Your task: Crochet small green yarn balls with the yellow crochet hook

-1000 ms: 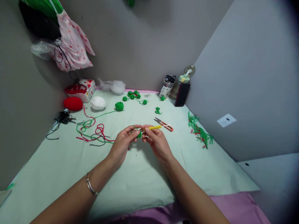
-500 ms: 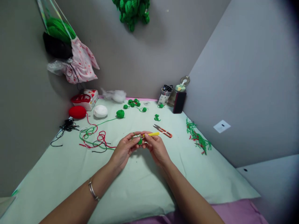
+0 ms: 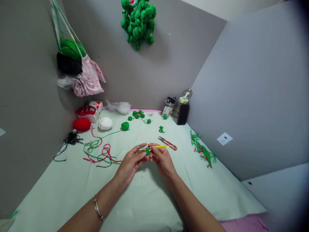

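Between the fingers of my left hand (image 3: 132,160) is a small green crochet piece (image 3: 147,151), with green yarn running over the raised index finger. My right hand (image 3: 163,158) grips a yellow-handled crochet hook (image 3: 158,147), its working end at the green piece and a thin metal end pointing right. Both hands meet above the pale green cloth. Orange thread snips (image 3: 168,143) lie just beyond my right hand. To the left, loose red, green and black yarn strands (image 3: 102,153) trail over the cloth, and a green yarn ball (image 3: 125,126) sits farther back.
Red (image 3: 82,124) and white yarn balls (image 3: 105,123) stand at the back left, by a tissue pack (image 3: 96,111). Several small green crochet pieces (image 3: 138,114) lie along the back. A phone (image 3: 183,114) leans at the back right; yarn scraps (image 3: 203,149) lie along the right wall.
The view has tilted upward, so everything sits lower in the picture. Both hands keep hold of the green piece and the hook, with only small finger shifts.
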`<control>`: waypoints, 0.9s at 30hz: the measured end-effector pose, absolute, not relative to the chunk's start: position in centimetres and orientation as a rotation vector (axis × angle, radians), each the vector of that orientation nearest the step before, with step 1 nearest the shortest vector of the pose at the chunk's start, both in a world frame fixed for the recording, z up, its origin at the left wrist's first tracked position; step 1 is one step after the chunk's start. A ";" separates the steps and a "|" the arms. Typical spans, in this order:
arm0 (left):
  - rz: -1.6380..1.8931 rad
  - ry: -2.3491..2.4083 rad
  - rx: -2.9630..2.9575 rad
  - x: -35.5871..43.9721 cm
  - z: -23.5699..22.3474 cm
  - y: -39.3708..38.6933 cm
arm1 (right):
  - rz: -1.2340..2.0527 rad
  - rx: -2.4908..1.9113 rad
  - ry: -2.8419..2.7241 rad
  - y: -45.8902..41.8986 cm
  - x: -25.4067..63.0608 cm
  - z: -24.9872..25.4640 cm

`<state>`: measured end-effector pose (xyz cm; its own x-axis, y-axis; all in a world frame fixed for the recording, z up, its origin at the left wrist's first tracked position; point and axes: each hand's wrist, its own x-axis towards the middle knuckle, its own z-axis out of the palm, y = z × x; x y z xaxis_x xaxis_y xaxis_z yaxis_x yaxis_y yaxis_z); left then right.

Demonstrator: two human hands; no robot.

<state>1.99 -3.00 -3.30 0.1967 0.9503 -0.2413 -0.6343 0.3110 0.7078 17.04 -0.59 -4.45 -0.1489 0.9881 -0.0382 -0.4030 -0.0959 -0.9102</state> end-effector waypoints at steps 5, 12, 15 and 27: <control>1.164 0.726 0.477 1.9 -2.7 -2.9 | 1.524 -0.857 -0.958 -0.4 17.0 -4.3; 1.133 0.743 0.397 1.9 -2.4 -2.7 | 1.562 -0.875 -0.930 0.0 17.1 -4.2; 1.100 0.735 0.321 2.0 -2.4 -2.4 | 1.586 -0.900 -0.898 0.0 17.1 -4.4; 0.959 0.698 0.057 1.6 -6.0 -0.6 | 1.739 -0.927 -0.744 0.6 17.0 -5.8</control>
